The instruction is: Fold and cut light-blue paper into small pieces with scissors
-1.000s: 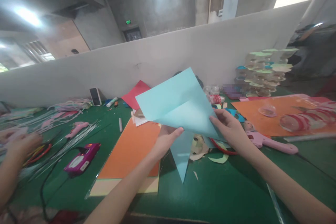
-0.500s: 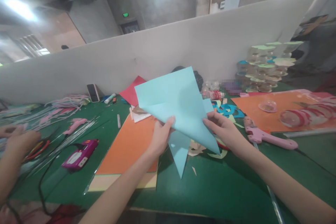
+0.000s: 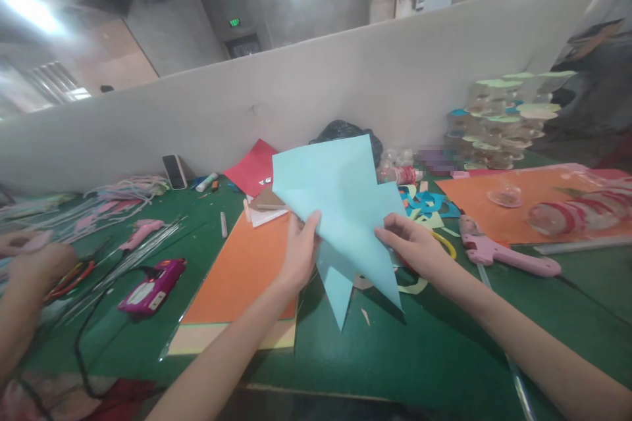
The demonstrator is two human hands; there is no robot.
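Observation:
A light blue sheet of paper (image 3: 330, 191), partly folded over with pointed corners hanging down, is held above the green table. My left hand (image 3: 302, 247) grips its lower left edge, thumb on top and the other fingers hidden behind. On the right side, my right hand (image 3: 407, 240) pinches the sheet between thumb and fingers. Under and behind the paper lie blue and pale green paper scraps (image 3: 429, 207), and a yellow scissors handle (image 3: 444, 245) shows beside my right hand.
Orange paper (image 3: 237, 270) in a clear sleeve lies left, a pink glue gun (image 3: 508, 256) right. Further left are a purple device (image 3: 153, 286) and a co-worker's hands (image 3: 42, 260). Stacked plastic cups (image 3: 498, 122) and a red-striped bottle (image 3: 577, 210) stand or lie at the right.
The blue sheet has turned slightly clockwise and its upper left corner has shifted right. More of the fold shows at the right, and the yellow scissors handle has come into view.

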